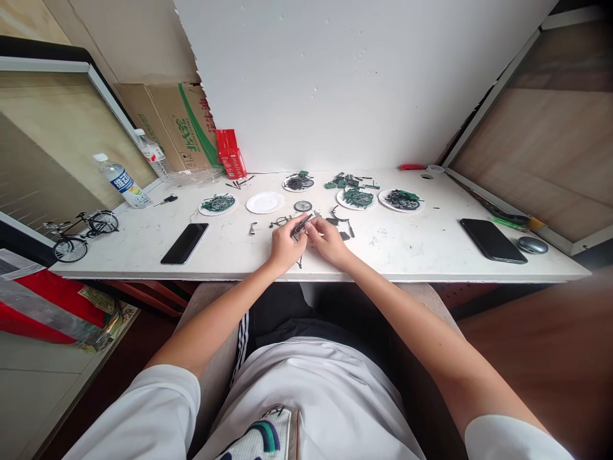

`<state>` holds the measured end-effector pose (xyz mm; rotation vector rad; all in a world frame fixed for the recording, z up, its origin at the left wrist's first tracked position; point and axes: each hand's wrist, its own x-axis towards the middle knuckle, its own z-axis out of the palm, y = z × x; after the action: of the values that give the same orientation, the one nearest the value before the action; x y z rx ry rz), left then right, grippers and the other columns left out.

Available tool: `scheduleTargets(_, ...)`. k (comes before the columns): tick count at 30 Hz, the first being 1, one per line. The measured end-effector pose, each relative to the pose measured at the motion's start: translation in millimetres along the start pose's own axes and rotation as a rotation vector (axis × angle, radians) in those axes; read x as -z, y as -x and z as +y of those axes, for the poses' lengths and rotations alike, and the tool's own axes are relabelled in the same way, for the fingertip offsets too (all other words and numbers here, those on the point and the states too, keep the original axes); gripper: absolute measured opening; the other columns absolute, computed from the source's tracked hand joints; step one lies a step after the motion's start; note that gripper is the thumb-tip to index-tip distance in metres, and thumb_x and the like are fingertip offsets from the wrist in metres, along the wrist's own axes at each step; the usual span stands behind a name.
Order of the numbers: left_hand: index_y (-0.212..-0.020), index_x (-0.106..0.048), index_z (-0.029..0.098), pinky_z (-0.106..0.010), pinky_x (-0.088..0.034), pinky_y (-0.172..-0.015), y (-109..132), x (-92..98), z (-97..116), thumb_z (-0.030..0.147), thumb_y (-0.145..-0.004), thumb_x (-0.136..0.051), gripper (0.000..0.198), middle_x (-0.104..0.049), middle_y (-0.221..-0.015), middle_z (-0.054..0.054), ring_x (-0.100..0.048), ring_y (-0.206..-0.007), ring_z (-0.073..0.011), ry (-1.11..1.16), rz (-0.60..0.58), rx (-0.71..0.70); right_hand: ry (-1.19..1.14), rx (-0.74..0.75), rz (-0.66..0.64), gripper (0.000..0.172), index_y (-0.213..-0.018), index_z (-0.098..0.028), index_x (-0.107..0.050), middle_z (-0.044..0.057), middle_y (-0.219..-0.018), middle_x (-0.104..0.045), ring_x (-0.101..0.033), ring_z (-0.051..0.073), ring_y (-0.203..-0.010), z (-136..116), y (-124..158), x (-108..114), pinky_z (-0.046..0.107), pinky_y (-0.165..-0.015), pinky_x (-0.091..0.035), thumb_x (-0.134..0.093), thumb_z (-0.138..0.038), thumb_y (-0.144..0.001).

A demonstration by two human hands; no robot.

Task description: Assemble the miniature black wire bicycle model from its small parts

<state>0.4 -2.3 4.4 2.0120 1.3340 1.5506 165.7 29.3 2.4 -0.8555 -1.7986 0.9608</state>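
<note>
the left hand and right hand pinch a dark part over the table, near a loose wheel. it looks like fitting work, so the next move calls for a steady touch.

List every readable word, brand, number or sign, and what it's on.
"北大荒", green, on the brown cardboard box.
"花生油", red, as best I can tell, on the same box.
Too small or blurred to read: print on the red paper carton, clear plastic bottle with blue label, clear plastic bottle with red-and-white label and white fabric shirt.
</note>
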Motion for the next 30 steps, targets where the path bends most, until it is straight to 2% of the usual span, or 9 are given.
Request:
scheduleTargets(7,-0.142,-0.073,0.019,-0.042,-0.058,-0.122,1.7,-0.4,-0.5,0.013,-0.099,-0.057,0.046,-0.077,-0.146,-0.011,-0.073,-0.138,-0.0247,-0.016,0.013,-0.010,-0.013,-0.008,0.029,0.051,-0.104,-0.025,-0.061,0.003,-0.087,-0.066,-0.063,0.021,-0.081,-1.4,0.2,-0.1,0.035,-0.072,-0.052,-0.059,-0.076,-0.103)
scheduleTargets(15,-0.143,-0.073,0.019,-0.043,-0.059,-0.121,1.5,1.1,3.2,0.015,-0.100,-0.057,0.047,-0.077,-0.146,-0.011,-0.073,-0.138,-0.0256,-0.052,-0.005,-0.017,0.005,0.014,-0.004,0.052,-0.099,-0.026,-0.058,0.005,-0.092,-0.070,-0.063,0.022,-0.081,-3.7,1.3,0.3,0.039,-0.080,-0.054,-0.051,-0.076,-0.107)
scheduleTargets(23,-0.145,-0.073,0.021,-0.043,-0.061,-0.118,1.4,2.1,5.9,0.016,-0.101,-0.055,0.048,-0.077,-0.146,-0.010,-0.074,-0.137,-0.0261,-0.112,-0.020,-0.015,0.006,0.015,-0.014,0.052,-0.096,-0.026,-0.058,0.004,-0.088,-0.069,-0.063,0.022,-0.080,-3.9,0.7,0.1,0.038,-0.078,-0.053,-0.050,-0.076,-0.107)
scheduleTargets(30,-0.144,-0.072,0.020,-0.041,-0.061,-0.118,2.2,1.2,3.4,0.020,-0.103,-0.057,0.044,-0.078,-0.145,-0.011,-0.075,-0.135,-0.0259,-0.066,-0.005,-0.013,-0.027,0.007,0.020,0.046,-0.107,-0.026,-0.059,0.005,-0.094,-0.068,-0.064,0.022,-0.084,-3.7,2.2,-0.1,0.036,-0.072,-0.053,-0.056,-0.072,-0.106)
